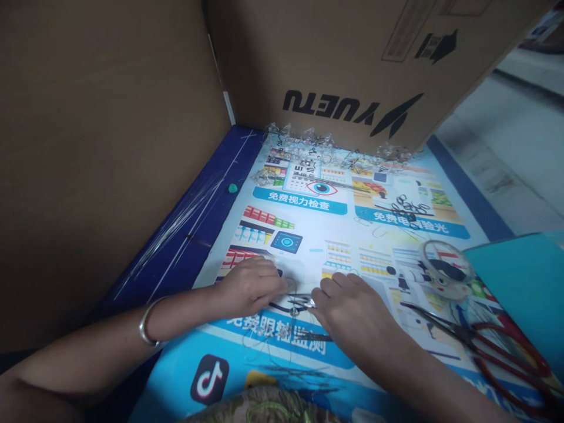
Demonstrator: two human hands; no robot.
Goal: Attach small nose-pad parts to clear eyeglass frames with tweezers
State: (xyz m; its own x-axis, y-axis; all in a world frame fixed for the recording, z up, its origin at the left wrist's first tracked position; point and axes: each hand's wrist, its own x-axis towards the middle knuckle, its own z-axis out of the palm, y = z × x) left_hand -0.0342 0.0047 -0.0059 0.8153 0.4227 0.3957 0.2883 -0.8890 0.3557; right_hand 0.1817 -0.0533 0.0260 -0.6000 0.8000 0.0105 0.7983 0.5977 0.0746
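Observation:
My left hand (253,286), with a silver bangle (147,322) on its wrist, is closed in a pinch at one end of a thin wire piece (296,295). Facing it, my right hand (348,305) has its fingers pressed together at the wire's other end, where something small and silvery shows. A small clear bead (294,311) hangs by the wire between the hands. Exactly what lies inside each set of fingertips is hidden. Just below are more thin dark wires (304,376) and a few clear beads on the printed sheet.
Red-handled scissors (484,346) lie at the right, near a round clear container (445,264) and a turquoise board (524,282). Clear beaded pieces (308,138) line the back by a cardboard box (326,59). Black rings (409,208) and straight wires (176,226) lie on the table.

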